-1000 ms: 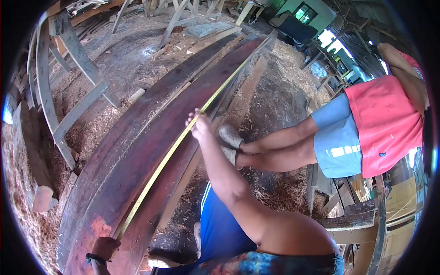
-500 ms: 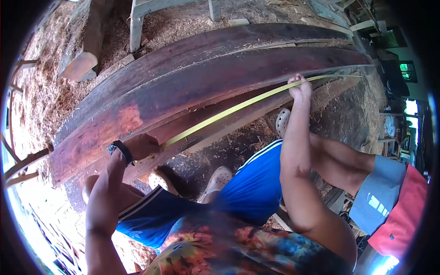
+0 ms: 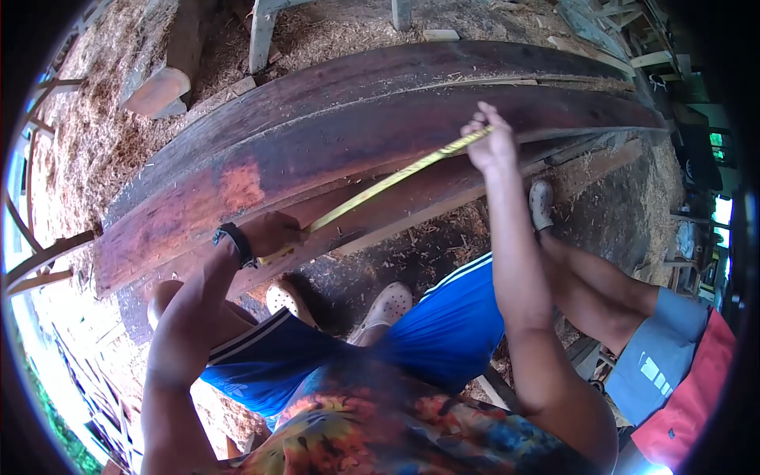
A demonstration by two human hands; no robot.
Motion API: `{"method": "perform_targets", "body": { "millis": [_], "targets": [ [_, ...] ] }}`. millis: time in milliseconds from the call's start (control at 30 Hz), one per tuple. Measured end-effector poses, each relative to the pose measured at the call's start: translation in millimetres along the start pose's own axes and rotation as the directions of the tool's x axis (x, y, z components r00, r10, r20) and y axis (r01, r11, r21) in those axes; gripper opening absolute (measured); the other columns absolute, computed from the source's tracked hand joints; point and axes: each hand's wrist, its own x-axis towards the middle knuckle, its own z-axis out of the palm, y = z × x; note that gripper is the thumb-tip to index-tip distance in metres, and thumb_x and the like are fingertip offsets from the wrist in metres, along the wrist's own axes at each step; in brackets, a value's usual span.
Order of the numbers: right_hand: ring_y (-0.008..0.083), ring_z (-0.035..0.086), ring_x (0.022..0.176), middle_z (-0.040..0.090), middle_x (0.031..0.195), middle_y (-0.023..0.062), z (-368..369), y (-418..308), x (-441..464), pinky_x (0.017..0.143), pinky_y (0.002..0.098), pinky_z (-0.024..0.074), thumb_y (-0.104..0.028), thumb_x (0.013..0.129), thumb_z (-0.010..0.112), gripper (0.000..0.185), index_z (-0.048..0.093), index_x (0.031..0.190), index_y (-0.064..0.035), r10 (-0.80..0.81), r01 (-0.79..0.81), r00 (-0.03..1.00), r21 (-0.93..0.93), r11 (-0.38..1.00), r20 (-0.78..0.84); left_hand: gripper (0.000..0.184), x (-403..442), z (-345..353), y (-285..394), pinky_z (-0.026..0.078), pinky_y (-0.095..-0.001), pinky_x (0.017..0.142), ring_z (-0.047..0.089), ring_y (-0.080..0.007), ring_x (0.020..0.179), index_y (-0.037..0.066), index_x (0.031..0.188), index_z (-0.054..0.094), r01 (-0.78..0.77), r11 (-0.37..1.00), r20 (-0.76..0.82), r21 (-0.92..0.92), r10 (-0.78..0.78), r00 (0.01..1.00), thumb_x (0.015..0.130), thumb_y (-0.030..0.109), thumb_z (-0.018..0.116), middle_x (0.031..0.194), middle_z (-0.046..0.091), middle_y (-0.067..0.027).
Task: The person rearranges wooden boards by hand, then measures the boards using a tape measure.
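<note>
A yellow measuring tape (image 3: 380, 188) stretches between my two hands, above long dark reddish planks (image 3: 356, 131). My left hand (image 3: 273, 235), with a black band at the wrist, is closed round the tape's near end, where a bit of yellow shows under the fingers. At the tape's other end is my right hand (image 3: 492, 142), raised over the planks' edge. Its thumb side pinches the tape while other fingers are partly lifted. No tape shows beyond my right hand.
Another person in a red shirt (image 3: 689, 396) and grey shorts stands at the right, legs close to my right arm. A squared log (image 3: 158, 91) lies at the upper left. Wooden trestle legs (image 3: 261, 39) stand behind the planks. Wood shavings (image 3: 103, 142) cover the ground.
The view has turned since the first frame. The tape, which ran on past my right hand along the planks, now ends at that hand. Some right fingers have lifted.
</note>
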Motion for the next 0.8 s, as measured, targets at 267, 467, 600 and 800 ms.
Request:
{"method": "perform_targets", "body": {
  "millis": [267,467,600,800],
  "targets": [
    [0.0324,0.058,0.112,0.056,0.119,0.0275,74.6,149.3,-124.2,0.097,0.0407,0.0486,-0.049,0.087,0.065,0.092,0.017,0.148,0.0008,0.484,0.129,0.716,-0.776,0.617,0.503,0.029,10.4,39.0,5.4,0.052,-0.0298,0.076,0.065,-0.018,0.086,-0.003,0.109,0.061,-0.154,0.685,-0.261,-0.712,-0.055,0.964,0.094,0.022,0.059,0.091,0.066,-0.0095],
    [0.0202,0.065,0.099,0.066,0.11,0.0182,74.8,194.4,-148.4,0.084,0.0301,0.0516,-0.039,0.091,0.062,0.064,0.042,0.141,-0.0039,0.468,0.255,0.674,-0.775,0.579,0.572,0.029,4.7,51.7,3.5,0.055,-0.0398,0.089,0.064,-0.0274,0.099,-0.009,0.117,0.052,-0.278,0.214,-0.313,-0.936,-0.146,0.939,0.095,0.011,0.051,0.105,0.063,-0.0186],
    [0.0106,0.061,0.081,0.069,0.095,0.0052,81.1,186.9,-128.0,0.073,0.0271,0.0497,-0.026,0.092,0.06,0.042,0.056,0.133,-0.0139,0.687,0.308,0.503,-0.852,0.424,0.524,0.027,-18.4,34.9,5.1,0.058,-0.0364,0.083,0.068,-0.0254,0.092,-0.006,0.105,0.065,-0.097,0.599,-0.297,-0.794,-0.245,0.923,0.096,0.013,0.047,0.098,0.068,-0.0186],
    [0.011,0.058,0.079,0.063,0.087,0.0032,85.6,65.0,-64.3,0.069,0.0267,0.047,-0.021,0.076,0.077,0.042,0.063,0.111,-0.0018,0.691,0.509,0.602,-0.859,0.055,0.401,0.025,-113.5,-63.3,-61.7,0.057,-0.0418,0.076,0.069,-0.0292,0.086,0.002,0.099,0.068,0.493,0.859,-0.646,0.137,-0.3,0.702,0.095,0.02,0.052,0.091,0.07,-0.0164]
  ]
}}
